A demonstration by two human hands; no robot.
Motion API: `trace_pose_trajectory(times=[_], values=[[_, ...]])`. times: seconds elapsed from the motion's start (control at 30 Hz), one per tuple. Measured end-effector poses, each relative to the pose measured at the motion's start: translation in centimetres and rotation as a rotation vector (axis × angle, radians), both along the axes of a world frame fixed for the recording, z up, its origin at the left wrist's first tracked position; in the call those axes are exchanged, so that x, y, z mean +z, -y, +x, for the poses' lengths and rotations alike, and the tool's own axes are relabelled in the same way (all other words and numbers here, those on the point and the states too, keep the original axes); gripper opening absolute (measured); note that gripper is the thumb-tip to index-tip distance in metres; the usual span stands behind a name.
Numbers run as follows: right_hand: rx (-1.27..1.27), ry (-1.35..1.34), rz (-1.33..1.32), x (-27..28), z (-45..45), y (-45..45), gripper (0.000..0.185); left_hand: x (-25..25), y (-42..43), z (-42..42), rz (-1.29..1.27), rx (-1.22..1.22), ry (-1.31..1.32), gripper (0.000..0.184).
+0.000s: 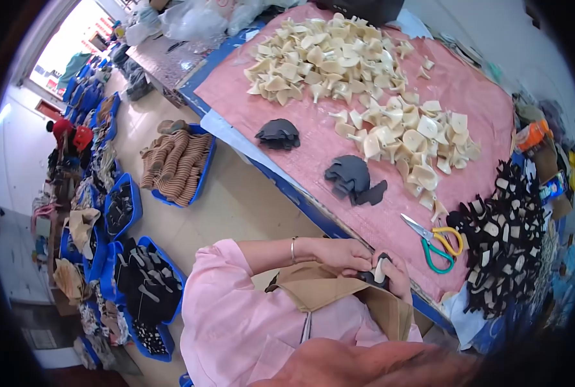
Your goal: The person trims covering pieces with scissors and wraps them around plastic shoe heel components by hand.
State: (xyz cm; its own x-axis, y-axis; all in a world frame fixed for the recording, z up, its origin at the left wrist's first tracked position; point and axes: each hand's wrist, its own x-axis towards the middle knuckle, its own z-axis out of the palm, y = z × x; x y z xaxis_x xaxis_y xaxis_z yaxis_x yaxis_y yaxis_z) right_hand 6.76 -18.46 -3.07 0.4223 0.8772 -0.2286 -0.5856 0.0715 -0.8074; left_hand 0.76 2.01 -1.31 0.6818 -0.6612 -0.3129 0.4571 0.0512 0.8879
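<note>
My left hand (pixel 349 255) and my right hand (pixel 397 276) meet at the table's near edge, in front of my body. Between them is a small black piece (pixel 369 278) with a cream piece (pixel 380 269) on it; the fingers of both hands are closed round it. On the pink tabletop (pixel 358 222) beyond them, two stacks of dark grey pieces (pixel 278 134) (pixel 348 174) lie to the left. Scissors (pixel 433 242) with yellow and green handles rest open to the right of my hands.
Cream-coloured pieces (pixel 326 55) are heaped across the table's back and middle. A pile of black pieces with cream parts (pixel 503 238) lies at the right. Blue bins (pixel 204 174) with striped brown fabric (pixel 175 164) and dark items stand on the floor at left.
</note>
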Motion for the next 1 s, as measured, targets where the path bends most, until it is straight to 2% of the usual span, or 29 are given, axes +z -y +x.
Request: trace_pose_trajectory(times=[0.07, 0.2, 0.27, 0.33, 0.37, 0.4, 0.47, 0.53, 0.63, 0.7, 0.77, 0.8, 0.87, 0.9, 0.93, 0.97, 1.0], values=[[-0.028, -0.010, 0.013, 0.0, 0.2, -0.3, 0.026, 0.3, 0.0, 0.1, -0.136, 0.084, -0.107, 0.026], [-0.165, 0.020, -0.014, 0.7, 0.3, -0.5, 0.025, 0.1, -0.4, 1.0, -0.133, 0.063, -0.054, 0.028], [-0.248, 0.025, 0.003, 1.5, 0.4, -0.4, 0.025, 0.5, -0.5, 1.3, -0.193, 0.086, -0.156, 0.030], [-0.511, 0.444, -0.150, 1.9, 0.8, 0.6, 0.031, 0.5, -1.1, 1.3, -0.225, 0.126, -0.181, 0.031], [-0.573, 0.772, -0.186, 1.3, 0.9, 1.3, 0.040, 0.5, -1.3, 1.3, -0.258, 0.166, -0.210, 0.031], [-0.572, 0.773, -0.184, 1.7, 0.8, 1.2, 0.040, 0.5, -1.4, 1.4, -0.257, 0.168, -0.207, 0.031], [-0.537, 1.550, -0.233, 2.7, 0.1, 0.7, 0.045, 0.5, -1.2, 1.4, -0.271, 0.240, -0.266, 0.034], [-0.513, 1.509, -0.163, 1.5, 0.0, -0.1, 0.044, 0.7, -0.7, 1.7, -0.257, 0.198, -0.242, 0.035], [-0.705, 1.555, -0.032, 0.1, 0.2, -0.7, 0.043, 0.9, -0.1, 1.8, -0.216, 0.159, -0.198, 0.039], [-0.706, 1.536, -0.096, 1.7, 0.1, -1.4, 0.043, 0.7, 0.0, 1.6, -0.188, 0.156, -0.180, 0.042], [-0.742, 1.440, -0.278, 1.9, -0.2, -1.0, 0.039, 0.1, 0.2, 1.4, -0.263, 0.291, -0.046, 0.035], [-0.745, 1.441, -0.283, 1.5, -0.1, -0.9, 0.039, 0.0, 0.7, 1.3, -0.264, 0.286, -0.046, 0.035], [-0.860, 1.093, -0.187, 0.6, 0.1, -1.1, 0.032, 0.1, 1.7, 0.7, -0.153, 0.624, 0.360, 0.020], [-0.858, 1.090, -0.184, 0.3, -0.1, -1.5, 0.032, 0.4, 1.4, 0.3, 0.028, 0.553, 0.545, 0.026], [-0.876, 0.957, -0.105, 0.3, -0.6, -2.0, 0.029, 0.1, 1.8, 0.2, 0.030, 0.559, 0.544, 0.026], [-0.889, 0.823, -0.031, 0.1, -0.9, -2.3, 0.027, -0.6, 3.0, 0.1, -0.006, 0.706, 0.539, 0.029], [-0.885, 0.823, -0.032, -0.2, -1.0, -2.4, 0.027, -1.3, 4.0, 0.0, -0.043, 0.851, 0.532, 0.032]])
